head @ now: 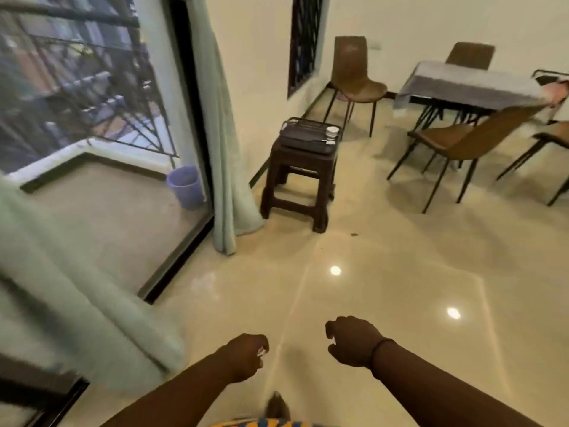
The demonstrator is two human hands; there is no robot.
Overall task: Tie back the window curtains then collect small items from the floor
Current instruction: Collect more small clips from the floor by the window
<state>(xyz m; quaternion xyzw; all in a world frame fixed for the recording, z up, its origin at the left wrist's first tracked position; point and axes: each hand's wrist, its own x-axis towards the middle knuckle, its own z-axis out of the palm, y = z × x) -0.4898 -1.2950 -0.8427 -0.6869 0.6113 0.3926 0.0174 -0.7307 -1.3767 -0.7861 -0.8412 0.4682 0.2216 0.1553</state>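
- The left hand (243, 357) is curled into a fist above the glossy floor (385, 288), with a small white scrap (261, 352) pinched at its fingertips.
- The right hand (351, 340) is also curled closed, just beside the left and apart from it; a speck of white (332, 342) shows at its fingers, too small to identify. A dark band (380, 349) circles that wrist.
- The near curtain (77, 288), pale green, slants down along the floor's left edge and ends just left of the left hand, not touching it.
- The far curtain (215, 134) hangs gathered beside the glass door (92, 118), well ahead of both hands, its hem on the floor.
- A small dark speck (353, 234) lies on the floor near the brown stool (297, 183), well ahead of the hands.
- The stool carries a dark tray (308, 137) with a small white cup (332, 132) at its right edge.
- A purple bucket (186, 186) stands outside the door.
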